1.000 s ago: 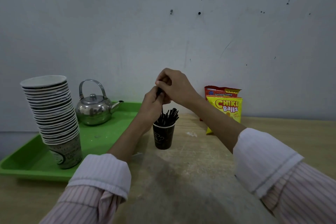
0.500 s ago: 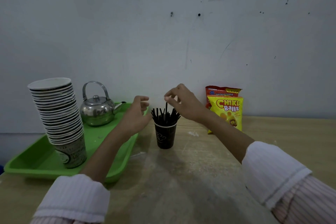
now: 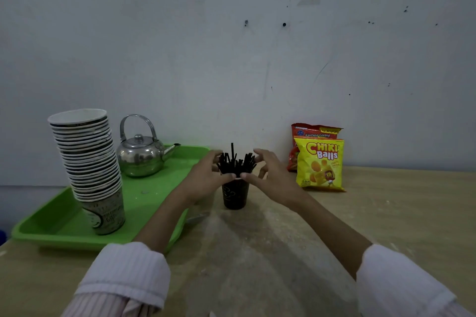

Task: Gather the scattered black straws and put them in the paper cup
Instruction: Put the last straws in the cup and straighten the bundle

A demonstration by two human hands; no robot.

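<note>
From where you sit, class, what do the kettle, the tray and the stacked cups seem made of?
Kettle: polished metal, likely steel; it mirrors its surroundings.
Tray: probably plastic; smooth, bright green, with a moulded rim.
Cups: paper, it seems; thin white rolled rims and matte printed walls.

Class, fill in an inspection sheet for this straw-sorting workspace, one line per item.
Surface: wooden table, pale scuffed patches.
Job's things: black straws standing in the black paper cup, one poking higher; none seen loose.
Clutter: green tray bearing a cup stack and a metal kettle; two snack bags by the wall.
Grippers: left hand and right hand cupped either side of the straws, thumbs at the cup's rim.
Cables: nothing seen.
Surroundings: grey wall, marked and spotted.
</note>
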